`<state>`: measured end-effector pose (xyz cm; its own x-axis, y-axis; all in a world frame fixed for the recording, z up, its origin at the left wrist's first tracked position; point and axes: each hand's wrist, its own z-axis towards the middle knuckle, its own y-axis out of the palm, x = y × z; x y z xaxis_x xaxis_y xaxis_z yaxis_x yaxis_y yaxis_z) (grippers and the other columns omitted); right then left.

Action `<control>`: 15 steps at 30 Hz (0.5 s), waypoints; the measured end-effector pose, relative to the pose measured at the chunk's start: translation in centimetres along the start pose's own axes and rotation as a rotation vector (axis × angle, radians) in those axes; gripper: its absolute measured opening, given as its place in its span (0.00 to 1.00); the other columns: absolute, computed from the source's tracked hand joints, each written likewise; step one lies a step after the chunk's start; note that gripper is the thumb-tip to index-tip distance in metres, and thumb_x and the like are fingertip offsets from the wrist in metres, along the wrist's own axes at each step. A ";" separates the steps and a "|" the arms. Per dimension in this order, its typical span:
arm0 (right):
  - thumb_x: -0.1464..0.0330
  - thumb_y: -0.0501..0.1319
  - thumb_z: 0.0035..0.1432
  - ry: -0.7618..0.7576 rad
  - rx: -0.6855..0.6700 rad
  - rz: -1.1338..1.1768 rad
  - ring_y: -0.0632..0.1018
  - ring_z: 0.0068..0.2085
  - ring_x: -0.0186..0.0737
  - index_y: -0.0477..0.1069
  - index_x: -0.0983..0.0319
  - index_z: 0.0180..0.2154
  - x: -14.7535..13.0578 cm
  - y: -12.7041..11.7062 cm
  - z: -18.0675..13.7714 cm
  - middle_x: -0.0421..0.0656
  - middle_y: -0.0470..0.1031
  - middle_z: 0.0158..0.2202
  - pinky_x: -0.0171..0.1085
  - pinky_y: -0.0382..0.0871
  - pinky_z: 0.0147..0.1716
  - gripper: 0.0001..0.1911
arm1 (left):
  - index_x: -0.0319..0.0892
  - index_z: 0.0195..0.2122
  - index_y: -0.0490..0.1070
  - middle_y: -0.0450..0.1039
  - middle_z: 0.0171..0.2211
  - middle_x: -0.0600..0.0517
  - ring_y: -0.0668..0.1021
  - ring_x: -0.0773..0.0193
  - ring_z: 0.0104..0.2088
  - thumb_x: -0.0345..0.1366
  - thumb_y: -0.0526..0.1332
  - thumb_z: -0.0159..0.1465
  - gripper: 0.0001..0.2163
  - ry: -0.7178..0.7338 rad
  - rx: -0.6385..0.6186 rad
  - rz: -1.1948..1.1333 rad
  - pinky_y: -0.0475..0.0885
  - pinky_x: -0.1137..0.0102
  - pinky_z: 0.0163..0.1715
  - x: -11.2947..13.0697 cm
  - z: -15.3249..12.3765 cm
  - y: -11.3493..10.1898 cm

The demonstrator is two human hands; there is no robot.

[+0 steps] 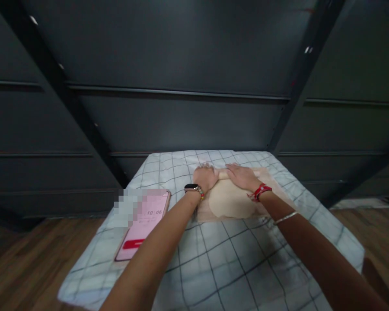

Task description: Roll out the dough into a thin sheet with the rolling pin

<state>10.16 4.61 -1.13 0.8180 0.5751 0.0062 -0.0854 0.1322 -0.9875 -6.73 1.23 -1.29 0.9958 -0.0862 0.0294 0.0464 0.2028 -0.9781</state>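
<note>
A thin, cream-coloured sheet that looks like rolled-out dough (231, 201) lies on a peach-coloured mat (269, 175). Across its far edge runs a pale cylinder, apparently a rolling pin (223, 174), mostly covered by my hands. My left hand (205, 176) is at the cylinder's left end with its fingers curled down over it. On the right part, my right hand (243, 176) rests palm down, fingers stretched forward and to the left. The cylinder shows only in the short gap between the two hands.
A phone (149, 220) with a lit pink screen lies left of my left forearm. The small table has a white checked cloth (214, 268) with folds at the front. Behind it stands a dark panelled metal surface (181, 125). Wooden floor (52, 250) shows at both sides.
</note>
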 end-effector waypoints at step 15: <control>0.62 0.39 0.69 0.130 0.019 0.039 0.64 0.61 0.46 0.60 0.62 0.61 3.0 0.5 2.9 0.47 0.64 0.61 0.46 0.61 0.56 0.26 | 0.36 0.45 0.74 0.76 0.44 0.40 0.77 0.52 0.46 0.35 0.40 0.69 0.22 -0.010 -0.064 0.031 0.71 0.61 0.42 -0.3 2.2 0.1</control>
<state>10.90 8.68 -1.18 0.8804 0.4712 -0.0542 -0.1288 0.1277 -0.9834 -6.87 3.45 -0.94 0.9975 -0.0707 0.0004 0.0105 0.1427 -0.9897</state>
